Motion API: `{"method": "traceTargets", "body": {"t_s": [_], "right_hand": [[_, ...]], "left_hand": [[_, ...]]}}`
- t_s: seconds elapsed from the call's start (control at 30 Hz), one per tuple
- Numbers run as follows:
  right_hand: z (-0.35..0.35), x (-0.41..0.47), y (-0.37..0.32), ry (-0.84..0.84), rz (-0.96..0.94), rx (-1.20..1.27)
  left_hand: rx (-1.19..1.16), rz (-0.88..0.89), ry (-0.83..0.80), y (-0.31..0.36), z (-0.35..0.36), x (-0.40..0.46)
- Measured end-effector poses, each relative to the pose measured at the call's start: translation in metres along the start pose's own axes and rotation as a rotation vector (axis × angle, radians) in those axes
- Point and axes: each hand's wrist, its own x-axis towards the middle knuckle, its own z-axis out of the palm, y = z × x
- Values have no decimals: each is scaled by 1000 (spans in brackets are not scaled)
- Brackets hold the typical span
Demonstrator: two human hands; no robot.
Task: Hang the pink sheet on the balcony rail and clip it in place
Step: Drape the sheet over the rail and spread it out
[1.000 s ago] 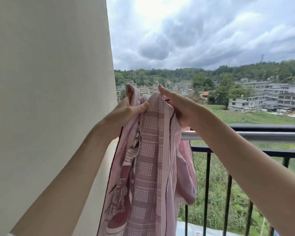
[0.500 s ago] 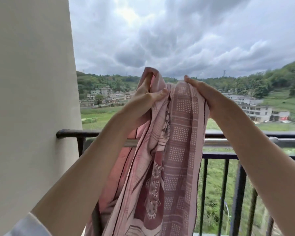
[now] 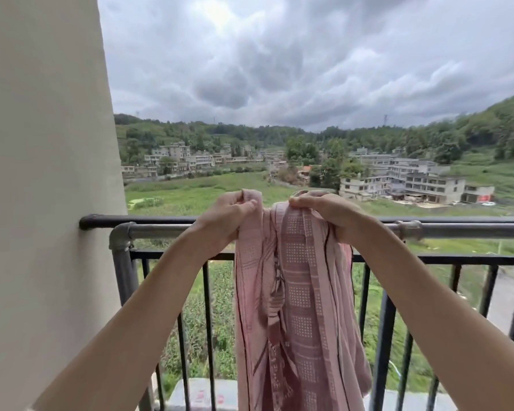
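Note:
The pink sheet point(image 3: 297, 295), patterned with white dotted squares and dark stripes, hangs bunched in long folds in front of the balcony rail point(image 3: 161, 229). My left hand point(image 3: 224, 216) pinches its top edge on the left, just above the grey pipe rail. About a hand's width to the right, my right hand point(image 3: 328, 213) grips the top edge too. Both hands hold the cloth at rail height, close together. I cannot tell whether the cloth lies over the rail. No clip is in view.
A cream wall point(image 3: 42, 203) stands close on the left, where the black top rail point(image 3: 101, 221) meets it. Black vertical bars point(image 3: 208, 321) run below the rail. A pipe coupling point(image 3: 410, 228) sits on the grey rail to the right. Fields and buildings lie far beyond.
Both hands have come down from above the rail to rail height, still holding the sheet's top edge. The view has swung right and tilted down, showing more railing.

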Motion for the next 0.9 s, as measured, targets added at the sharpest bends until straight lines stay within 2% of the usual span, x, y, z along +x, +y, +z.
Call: {"method": "traceTargets", "body": {"t_s": [0.17,0.33,0.5,0.57,0.67,0.77,0.83,0.9], "right_hand": [[-36,-20,-3,262,-124,-95],[-32,-56,21,653,-41,-681],[-12,-63,19,881,-116,-956],[-2,-61,21,901,-175,-1026],[18,-57,31,945,-259,-987],[34,-56,38,987,-475,-886],[47,-52,42,877,-656,-872],[61,-44,44,637,-709,-811]], "left_hand": [[-144,59,5,2,-12,-4],[-106,-69,-6,-28,-8,-21],[-188,-157,102,-36,-23,-24],[-263,-210,149,-36,-27,-23],[-323,-264,174,-37,-29,-22],[-355,-324,176,-37,-28,-23],[-298,-392,124,-39,-28,-24],[-259,-453,0,-43,-28,-27]]}}
